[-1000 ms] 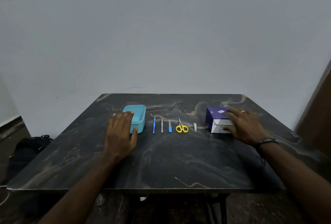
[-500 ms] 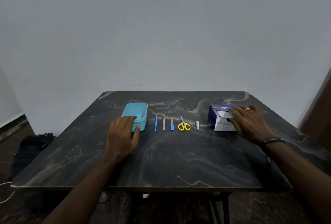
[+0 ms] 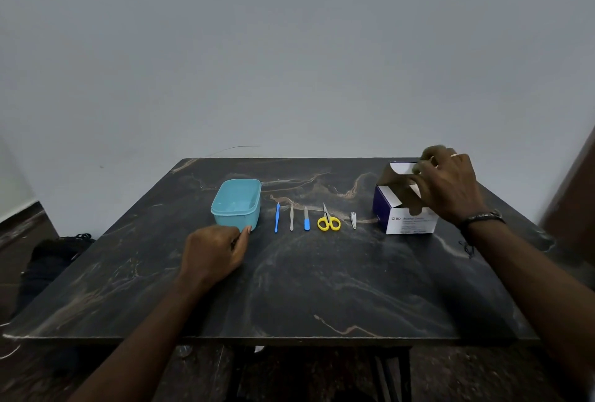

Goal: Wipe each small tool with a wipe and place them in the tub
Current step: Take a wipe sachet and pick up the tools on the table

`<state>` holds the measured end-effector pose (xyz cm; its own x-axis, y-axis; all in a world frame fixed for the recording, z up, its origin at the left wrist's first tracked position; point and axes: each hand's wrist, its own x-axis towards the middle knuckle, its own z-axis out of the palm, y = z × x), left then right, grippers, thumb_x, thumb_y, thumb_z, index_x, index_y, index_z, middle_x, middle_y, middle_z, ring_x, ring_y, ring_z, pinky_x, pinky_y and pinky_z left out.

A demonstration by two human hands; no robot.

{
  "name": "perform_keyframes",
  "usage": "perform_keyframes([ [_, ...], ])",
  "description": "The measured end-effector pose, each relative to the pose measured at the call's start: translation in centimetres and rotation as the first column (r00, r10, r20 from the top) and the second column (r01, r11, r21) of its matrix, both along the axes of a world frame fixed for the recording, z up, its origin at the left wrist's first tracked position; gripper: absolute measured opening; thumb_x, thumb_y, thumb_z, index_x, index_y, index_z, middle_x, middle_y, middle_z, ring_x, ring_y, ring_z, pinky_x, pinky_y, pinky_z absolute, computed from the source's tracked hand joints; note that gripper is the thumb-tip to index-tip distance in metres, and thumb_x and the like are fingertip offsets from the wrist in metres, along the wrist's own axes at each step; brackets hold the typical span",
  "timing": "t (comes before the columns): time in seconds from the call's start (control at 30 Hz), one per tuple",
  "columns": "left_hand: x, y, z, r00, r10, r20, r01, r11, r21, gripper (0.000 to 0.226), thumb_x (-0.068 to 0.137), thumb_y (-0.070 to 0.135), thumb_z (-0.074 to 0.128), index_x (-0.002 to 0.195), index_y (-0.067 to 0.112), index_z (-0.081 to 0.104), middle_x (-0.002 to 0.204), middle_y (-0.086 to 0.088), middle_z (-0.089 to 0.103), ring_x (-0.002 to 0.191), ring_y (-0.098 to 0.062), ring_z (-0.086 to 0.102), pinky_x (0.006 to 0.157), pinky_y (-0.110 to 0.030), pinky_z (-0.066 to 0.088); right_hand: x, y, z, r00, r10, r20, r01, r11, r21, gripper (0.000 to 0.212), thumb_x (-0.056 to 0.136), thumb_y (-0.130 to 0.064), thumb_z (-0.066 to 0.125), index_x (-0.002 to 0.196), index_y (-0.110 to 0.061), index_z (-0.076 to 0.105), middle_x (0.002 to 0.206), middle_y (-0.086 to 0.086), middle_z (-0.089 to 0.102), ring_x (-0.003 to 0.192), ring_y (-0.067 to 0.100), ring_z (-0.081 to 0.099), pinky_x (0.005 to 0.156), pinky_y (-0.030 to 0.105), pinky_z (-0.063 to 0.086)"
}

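Head view: the left hand (image 3: pixel 214 253) rests on the dark marbled desk (image 3: pixel 289 289), just in front of the teal tub (image 3: pixel 237 203). Its fingers (image 3: pixel 236 236) are curled under the palm and hold nothing; the thumb tip lies at the tub's near corner, and contact cannot be told for certain.

The right hand (image 3: pixel 449 184) is raised over the box (image 3: pixel 404 208) of alcohol swabs at the desk's right side. Its fingers pinch the opened lid flap (image 3: pixel 399 168), holding it lifted up and back; the brown inside of the flap shows. A ring sits on one finger and a dark band (image 3: pixel 481 218) circles the wrist.

Between tub and box, the small tools lie in a row on the desk, apart from each other: a blue stick (image 3: pixel 277 217), a grey file (image 3: pixel 291 216), a blue-handled tool (image 3: pixel 306 219), yellow scissors (image 3: pixel 328 219) and a nail clipper (image 3: pixel 353 220). The tub holds none of them.

A dark bag (image 3: pixel 48 260) lies on the floor at left.
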<state>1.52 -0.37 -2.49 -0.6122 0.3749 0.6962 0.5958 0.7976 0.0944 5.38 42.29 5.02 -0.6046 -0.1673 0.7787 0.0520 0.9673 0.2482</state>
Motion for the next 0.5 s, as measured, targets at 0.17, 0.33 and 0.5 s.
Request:
perform_keyframes([
  [0.17,-0.4,-0.1,-0.1,1.0,-0.002,0.014,0.001,1.0,0.026,0.039,0.076,0.016,0.079,0.046,0.015,0.054,0.039,0.003,0.047,0.037,-0.003,0.025,0.046,-0.007,0.014,-0.3,-1.2,0.2,0.993,-0.098,0.072,0.112,0.966,-0.235,0.028,0.084,-0.025,0.071,0.07,-0.008,0.055,0.069,0.013,0.06,0.059,0.036,0.055,0.057,0.034,0.036],
  [0.33,-0.8,-0.2,-0.5,1.0,-0.008,0.029,0.007,0.999,0.053,0.039,0.08,0.017,0.076,0.047,0.015,0.055,0.04,0.004,0.046,0.036,-0.004,0.028,0.045,-0.009,0.018,-0.4,-1.9,0.2,0.966,-0.098,0.238,0.182,0.913,-0.364,0.048,0.087,-0.04,0.063,0.048,-0.014,0.053,0.042,-0.009,0.049,0.056,0.02,0.055,0.083,0.045,0.048],
  [0.5,-0.9,-0.2,-0.7,0.999,-0.017,0.033,0.015,0.998,0.06,0.037,0.081,0.018,0.074,0.048,0.015,0.057,0.041,0.004,0.048,0.035,-0.004,0.03,0.046,-0.008,0.019,-1.2,-1.4,1.0,0.761,0.161,0.628,0.177,0.88,-0.441,0.021,0.083,-0.022,0.071,0.063,-0.018,0.07,0.047,-0.007,0.064,0.055,0.012,0.064,0.055,0.024,0.043],
])
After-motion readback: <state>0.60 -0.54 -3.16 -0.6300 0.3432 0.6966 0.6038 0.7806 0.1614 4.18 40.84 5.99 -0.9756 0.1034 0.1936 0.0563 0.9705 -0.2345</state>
